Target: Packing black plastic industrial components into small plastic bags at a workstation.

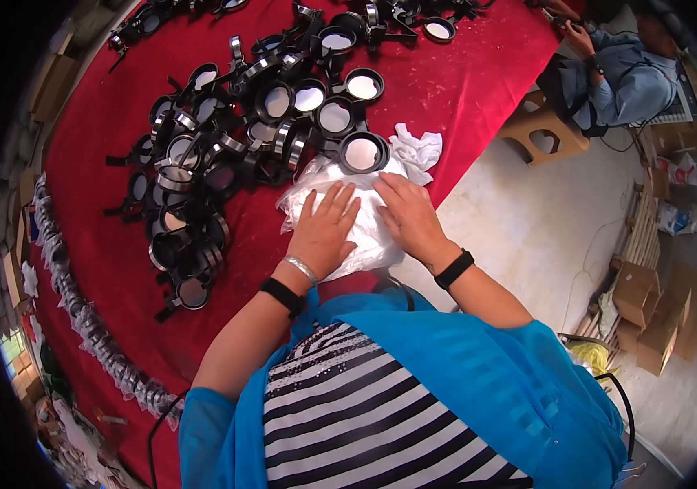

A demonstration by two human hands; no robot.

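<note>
A crumpled white plastic bag [371, 236] lies at the near edge of the red-covered table. My left hand [324, 232] rests flat on its left side, fingers stretched out and pointing away from me. On its right side lies my right hand [414, 218], fingers also extended. Neither hand grips anything. Just beyond my fingertips is a black round-framed part [363, 153] with a pale, mirror-like disc. A crumpled white cloth [418, 151] sits beside it, to the right.
A heap of similar black parts [218, 155] with silver rims spreads across the red tablecloth [120, 310]. Clear-wrapped items [96, 322] line the left edge. At far right, a person [630, 81] sits near a tan plastic stool [544, 134]; cardboard boxes [650, 314] stand on the floor.
</note>
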